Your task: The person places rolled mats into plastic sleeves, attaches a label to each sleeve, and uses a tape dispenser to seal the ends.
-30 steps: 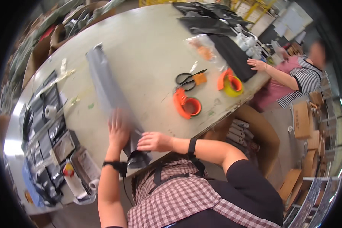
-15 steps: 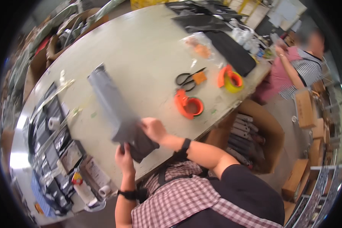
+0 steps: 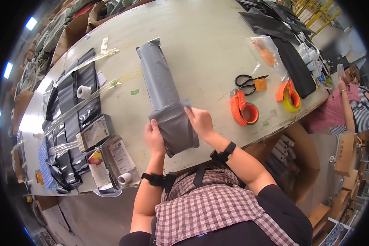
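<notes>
A long grey plastic mailer bag (image 3: 162, 88) lies lengthwise on the pale table (image 3: 209, 45), its near end folded over at the table's front edge. My left hand (image 3: 153, 137) grips the left side of that near end. My right hand (image 3: 199, 120) pinches its right side, fingers on the folded flap. Both wrists wear black straps.
An orange tape dispenser (image 3: 242, 108), black scissors (image 3: 247, 81) and a second dispenser with yellow tape (image 3: 290, 97) lie to the right. Black packets and clear bags (image 3: 76, 110) crowd the left side. Another person (image 3: 350, 104) sits at the far right, with cardboard boxes (image 3: 289, 158) below the table.
Both hands have shifted from pressing the bag's near end flat to holding it at either side. The view has moved closer over the table.
</notes>
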